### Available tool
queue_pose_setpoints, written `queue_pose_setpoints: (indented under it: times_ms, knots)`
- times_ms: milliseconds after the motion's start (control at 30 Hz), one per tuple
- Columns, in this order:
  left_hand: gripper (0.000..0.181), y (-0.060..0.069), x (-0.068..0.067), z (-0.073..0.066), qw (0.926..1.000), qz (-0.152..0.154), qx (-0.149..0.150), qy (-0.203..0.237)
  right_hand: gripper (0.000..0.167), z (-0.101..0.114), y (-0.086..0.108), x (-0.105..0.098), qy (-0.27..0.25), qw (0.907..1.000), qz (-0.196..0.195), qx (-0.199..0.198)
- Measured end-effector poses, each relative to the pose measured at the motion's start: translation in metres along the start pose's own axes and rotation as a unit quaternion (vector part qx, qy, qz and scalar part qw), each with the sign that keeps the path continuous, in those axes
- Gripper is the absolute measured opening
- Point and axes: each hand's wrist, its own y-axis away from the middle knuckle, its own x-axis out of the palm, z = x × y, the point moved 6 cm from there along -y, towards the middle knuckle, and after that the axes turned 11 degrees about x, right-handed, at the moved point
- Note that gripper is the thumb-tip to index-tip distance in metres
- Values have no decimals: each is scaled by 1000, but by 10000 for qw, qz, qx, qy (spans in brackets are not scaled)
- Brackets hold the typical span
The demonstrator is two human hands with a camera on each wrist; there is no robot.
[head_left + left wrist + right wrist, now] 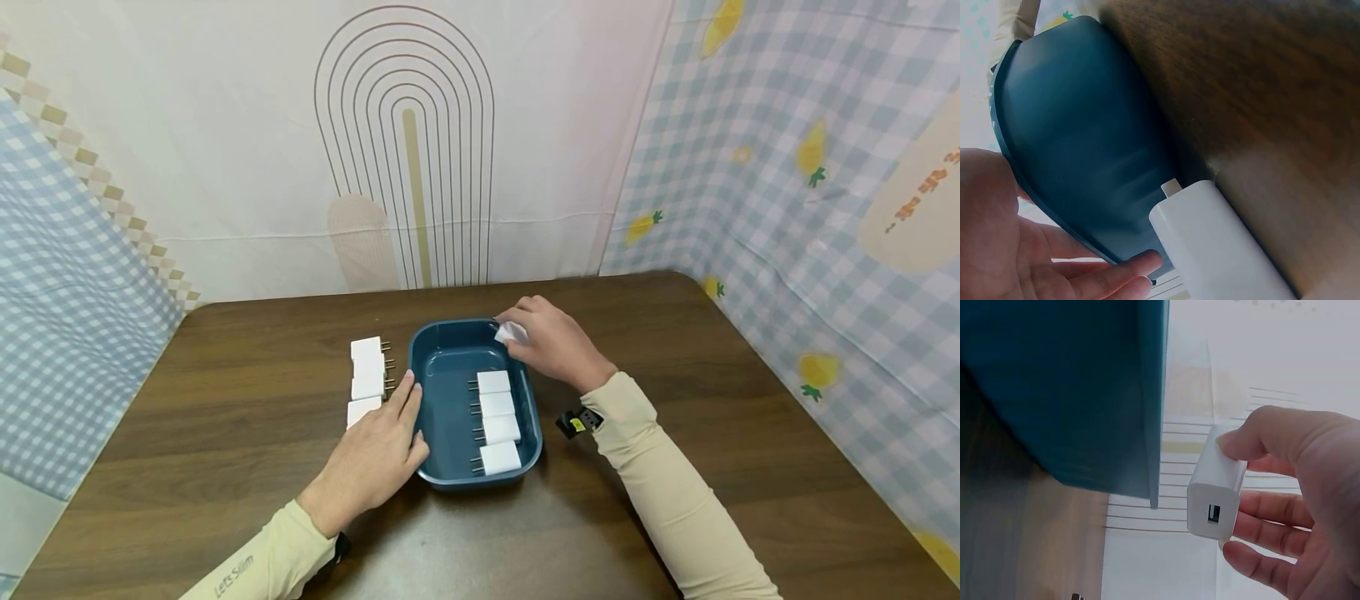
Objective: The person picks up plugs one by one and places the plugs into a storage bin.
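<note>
A blue-teal rectangular tub [450,479] stands on the table with several white plug chargers [497,406] in a column along its right side, prongs facing left. Over the far right corner of the tub, my right hand [553,342] pinches another white USB charger [1215,487] between thumb and fingers; its USB port shows in the right wrist view. My left hand [371,457] rests on the tub's left rim with its fingers stretched out. Close to those fingers stands a white charger [1216,244] outside the tub, a metal prong showing in the left wrist view.
Left of the tub, several white chargers [367,367] form a column with prongs pointing right, its near end partly covered by my left hand. The brown wooden table [675,350] ends at a patterned cloth backdrop [555,167] behind and at both sides.
</note>
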Motion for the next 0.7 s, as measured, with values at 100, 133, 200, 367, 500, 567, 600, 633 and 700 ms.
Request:
queue_pose_setpoints:
  times_ms: [100,133,200,367,500,567,600,633,700]
  knots:
    - [63,0,0,0,10000,-27,-4,3,35,4,0,3,42,9999,75,-119]
    - [63,0,0,0,10000,-41,-4,0,35,5,0,4,47,9998,102,-165]
    - [63,-1,0,0,10000,-68,1,-14,34,7,0,7,59,9995,139,-295]
    - [63,-1,0,0,9999,-109,-8,-19,32,10,0,11,123,9980,116,-605]
    - [63,-2,0,0,10000,-97,-20,5,31,12,1,14,181,9971,96,-732]
    - [63,-2,0,0,10000,-85,-20,3,31,13,1,16,227,9967,115,-768]
    - [63,-2,0,0,10000,-77,-21,0,31,13,1,17,248,9966,130,-778]
    - [63,-2,0,0,10000,-71,-23,-3,31,14,1,18,282,9964,147,-789]
    - [63,-1,0,0,10000,-53,-27,-11,31,15,1,20,354,9959,181,-808]
